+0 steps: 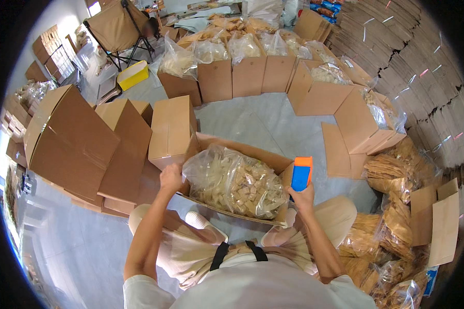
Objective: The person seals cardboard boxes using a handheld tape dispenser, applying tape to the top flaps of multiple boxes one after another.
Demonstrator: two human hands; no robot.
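In front of me on the floor sits an open cardboard carton [243,143]. Inside it lies a clear plastic bag [251,185] full of small pale tan pieces, with loose film bunched at its left side. My left hand [171,177] has its fingers curled over the carton's left end, close to the bag's film; the fingertips are hidden. An orange and blue tape dispenser [301,175] is in my right hand [303,196], held upright at the carton's right end. The lower part of the dispenser is partly covered by my hand.
Closed cartons [171,123] stand close on the left. Open cartons [247,77] with filled plastic bags curve around behind and to the right. Flat cardboard [338,150] lies on the floor at right, near bagged brown material [388,174]. A yellow bin [133,76] stands farther back.
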